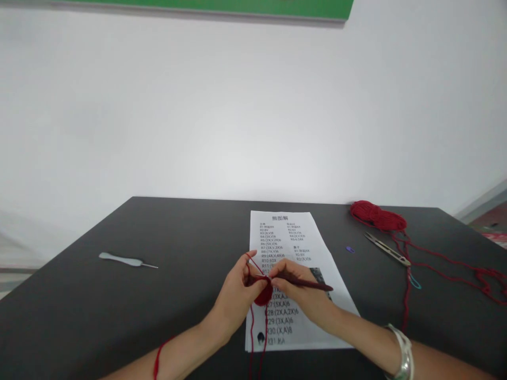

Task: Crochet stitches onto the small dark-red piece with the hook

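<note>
"Closed, both grips: the left hand (pixel 234 287) pinches a round red crocheted piece (pixel 262 295) between thumb and fingers, and the right hand (pixel 303 289) holds a dark red hook (pixel 311 284) like a pen."

"And where is the piece?"

"Over the printed sheet (pixel 322 243), near its left edge, with the hook's front end at its upper rim. One red strand (pixel 257 265) goes up to the left hand; two more run down across the sheet."

"What lies to the right?"

"Red yarn (pixel 378 216) in a bundle, toward the far edge of the table (pixel 190 232), with pointed snips (pixel 387 249) near it, a teal loop (pixel 415 283) by their near end, and a purple clip (pixel 350 249) between snips and sheet."

"And to the left?"

"One pale-handled hook (pixel 121 259), well apart from the left hand"
</note>
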Demonstrator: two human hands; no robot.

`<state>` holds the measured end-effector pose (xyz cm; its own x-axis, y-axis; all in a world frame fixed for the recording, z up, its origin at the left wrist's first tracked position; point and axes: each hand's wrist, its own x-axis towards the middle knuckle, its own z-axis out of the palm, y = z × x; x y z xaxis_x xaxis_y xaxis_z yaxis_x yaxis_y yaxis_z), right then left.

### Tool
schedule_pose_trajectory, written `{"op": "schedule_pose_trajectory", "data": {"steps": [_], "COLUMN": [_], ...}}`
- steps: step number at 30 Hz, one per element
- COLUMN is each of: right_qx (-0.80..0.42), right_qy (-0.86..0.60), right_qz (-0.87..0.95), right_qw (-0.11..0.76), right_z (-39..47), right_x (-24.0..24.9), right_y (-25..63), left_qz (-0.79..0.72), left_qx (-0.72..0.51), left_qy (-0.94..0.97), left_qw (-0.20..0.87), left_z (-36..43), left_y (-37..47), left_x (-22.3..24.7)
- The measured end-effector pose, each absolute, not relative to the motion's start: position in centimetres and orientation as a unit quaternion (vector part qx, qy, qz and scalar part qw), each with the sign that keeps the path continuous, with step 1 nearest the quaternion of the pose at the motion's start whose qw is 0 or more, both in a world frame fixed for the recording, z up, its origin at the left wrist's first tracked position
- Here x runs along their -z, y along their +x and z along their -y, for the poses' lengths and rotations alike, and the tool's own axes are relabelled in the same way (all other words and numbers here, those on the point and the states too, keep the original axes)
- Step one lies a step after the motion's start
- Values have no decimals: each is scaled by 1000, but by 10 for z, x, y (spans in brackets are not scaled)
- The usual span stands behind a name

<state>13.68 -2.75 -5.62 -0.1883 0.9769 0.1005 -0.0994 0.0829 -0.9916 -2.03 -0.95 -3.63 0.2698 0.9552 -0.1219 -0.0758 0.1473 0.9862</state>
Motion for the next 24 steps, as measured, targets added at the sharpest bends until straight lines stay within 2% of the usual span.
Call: {"op": "schedule_pose_trajectory", "data": {"steps": [7,12,24], "right_qx": [-583,-535,-476], "right_qy": [-342,-340,-360], "right_qz": [595,675,732], "right_qw": [435,378,329], "right_z": [13,-1,-2], "right_x": [55,45,45], "right_y": [151,156,155], "left_qz": [-457,-450,-474], "left_qx": [-380,-373,-315], "left_qy": [522,532,604], "left_qw": [612,613,558], "left_z": [4,2,7], "left_y": [-17,-17,-19], "left_x": [36,42,46]}}
